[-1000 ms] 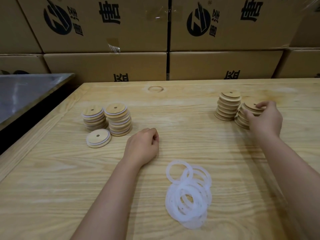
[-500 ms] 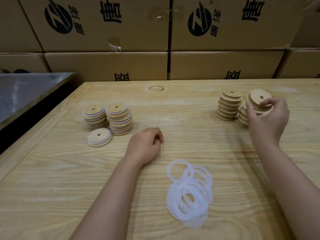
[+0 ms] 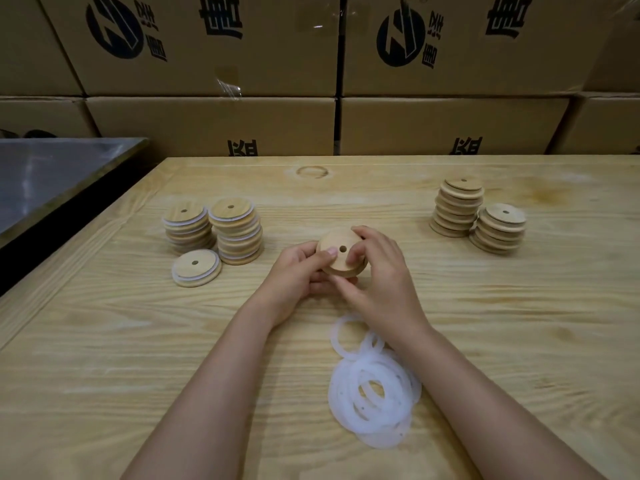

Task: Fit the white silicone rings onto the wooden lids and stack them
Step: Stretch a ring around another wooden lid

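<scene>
A round wooden lid (image 3: 337,244) with a small centre hole is held tilted above the middle of the table, between my left hand (image 3: 300,276) and my right hand (image 3: 380,276). It looks like more than one lid in the grip. A loose pile of white silicone rings (image 3: 374,386) lies on the table just below my right wrist. Two stacks of bare wooden lids (image 3: 458,209) (image 3: 499,232) stand at the right. Two stacks of lids with white rings (image 3: 187,225) (image 3: 238,230) stand at the left, with a short ringed stack (image 3: 196,267) in front of them.
The work happens on a pale wooden table (image 3: 104,358). Cardboard boxes (image 3: 214,123) form a wall behind its far edge. A grey metal surface (image 3: 45,174) lies to the left, across a dark gap.
My right hand lifted wooden lids off the right stack and carried them to the centre. My left hand rose from the table and took hold of them too.
</scene>
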### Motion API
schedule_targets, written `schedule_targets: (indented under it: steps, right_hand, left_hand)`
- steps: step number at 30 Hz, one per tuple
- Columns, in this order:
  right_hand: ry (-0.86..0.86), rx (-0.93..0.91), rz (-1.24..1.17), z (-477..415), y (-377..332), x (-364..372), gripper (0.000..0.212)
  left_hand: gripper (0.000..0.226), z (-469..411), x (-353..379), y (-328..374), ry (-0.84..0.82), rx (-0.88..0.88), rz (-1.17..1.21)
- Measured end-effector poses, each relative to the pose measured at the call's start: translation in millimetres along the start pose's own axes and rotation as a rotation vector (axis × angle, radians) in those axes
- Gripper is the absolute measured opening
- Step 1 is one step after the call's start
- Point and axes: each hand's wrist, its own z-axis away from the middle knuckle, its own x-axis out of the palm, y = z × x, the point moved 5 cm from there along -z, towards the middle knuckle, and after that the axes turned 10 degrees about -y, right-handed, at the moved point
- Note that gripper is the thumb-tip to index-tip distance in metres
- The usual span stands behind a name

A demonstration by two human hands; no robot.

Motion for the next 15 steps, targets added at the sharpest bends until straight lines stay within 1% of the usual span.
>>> schedule_targets:
  steps: [3,6,7,9,12,13,15]
  right_hand:
    - [-0.029,0.032,-0.032,-1.3,3.2,1.1,0.031]
    - [-0.045,0.046,-0.075,4.1,6.5,-1.1,0.05]
    - [-0.038,0.051,-0.084,7.8,8.2,-3.2,0.052]
    - [-0.051,0.084,-0.095,13.6,11.7,-6.6,0.043]
    - [-0.143,0.162,-0.078,15.2,19.1,-7.4,0.017]
    - [-0.208,0.176,-0.062,14.6,20.7,-5.8,0.015]
    - [-0.406,0.172,-0.007,15.2,21.7,1.9,0.013]
  left_hand:
    - [0.016,-0.4,-0.1,-0.9,0.006,-0.018,-0.011]
    - [0.013,-0.5,-2.4,-2.5,0.036,-0.02,-0.022]
    - [0.014,-0.7,-3.0,-2.2,0.047,-0.019,-0.014]
    - [0.015,-1.2,-4.3,-1.8,0.058,-0.013,0.0]
    - [0.016,-0.8,-3.3,-1.4,0.041,-0.01,-0.01]
    - [0.016,-0.9,-3.1,-1.5,0.037,-0.01,-0.017]
    - [0.016,-1.0,-3.7,-1.9,0.041,-0.011,-0.018]
